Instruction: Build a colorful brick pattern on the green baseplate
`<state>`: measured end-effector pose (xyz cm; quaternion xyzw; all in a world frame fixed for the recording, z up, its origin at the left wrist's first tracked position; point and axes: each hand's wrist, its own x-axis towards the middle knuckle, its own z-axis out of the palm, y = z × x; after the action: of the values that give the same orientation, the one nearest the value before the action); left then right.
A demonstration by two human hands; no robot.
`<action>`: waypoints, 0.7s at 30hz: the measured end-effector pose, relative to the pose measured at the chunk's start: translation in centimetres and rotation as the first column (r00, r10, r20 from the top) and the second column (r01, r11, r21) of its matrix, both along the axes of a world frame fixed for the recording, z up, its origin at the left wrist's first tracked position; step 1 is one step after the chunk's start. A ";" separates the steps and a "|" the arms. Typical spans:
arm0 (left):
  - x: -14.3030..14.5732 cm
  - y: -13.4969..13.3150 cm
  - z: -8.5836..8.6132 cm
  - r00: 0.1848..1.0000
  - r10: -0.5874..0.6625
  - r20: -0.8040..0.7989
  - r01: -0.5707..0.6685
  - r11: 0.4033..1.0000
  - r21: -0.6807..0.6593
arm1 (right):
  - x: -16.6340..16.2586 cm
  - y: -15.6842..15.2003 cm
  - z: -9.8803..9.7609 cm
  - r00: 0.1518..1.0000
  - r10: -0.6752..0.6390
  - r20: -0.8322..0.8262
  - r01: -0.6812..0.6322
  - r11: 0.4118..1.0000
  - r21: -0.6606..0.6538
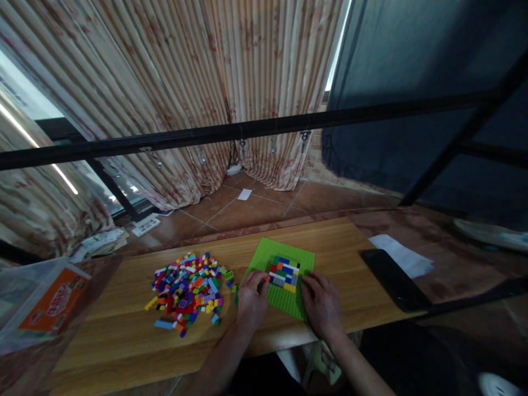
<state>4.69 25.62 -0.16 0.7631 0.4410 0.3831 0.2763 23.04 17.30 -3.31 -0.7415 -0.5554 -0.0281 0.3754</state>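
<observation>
A lime-green toy-brick baseplate (284, 246) lies on the wooden table, turned at a slant. Near its middle, bricks in blue, white, red, yellow, green and grey form a flat block (284, 274). My left hand (252, 300) is over the plate's left side, its thumb and fingers closed around a small orange brick (267, 279) at the block's left edge. Whether that brick touches the plate is hidden. On the right edge of the baseplate, my right hand (324, 303) grips with curled fingers, thumb toward me.
A heap of loose coloured bricks (187, 286) covers the table's (124, 335) left part. A black phone (394, 280) lies at its right end, beside white paper (402, 256). A clear plastic box (37, 308) stands at far left. A black rail (256, 127) crosses beyond the table.
</observation>
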 end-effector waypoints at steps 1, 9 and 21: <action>0.0 0.0 0.0 1.000 0.000 0.013 0.000 1.000 -0.014 | 0.0 0.0 -0.1 1.000 0.001 -0.002 -0.001 1.000 0.002; 0.0 0.0 0.0 0.994 -0.057 0.090 0.061 0.997 -0.042 | 0.0 0.0 0.0 1.000 0.000 0.002 0.000 1.000 -0.018; 0.2 -0.1 -0.1 0.993 -0.068 0.095 0.064 0.997 0.047 | 0.0 0.0 0.0 1.000 0.000 -0.006 0.000 1.000 -0.003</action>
<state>4.85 25.57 -0.27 0.7636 0.3932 0.4200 0.2930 23.01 17.31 -3.32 -0.7421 -0.5544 -0.0252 0.3758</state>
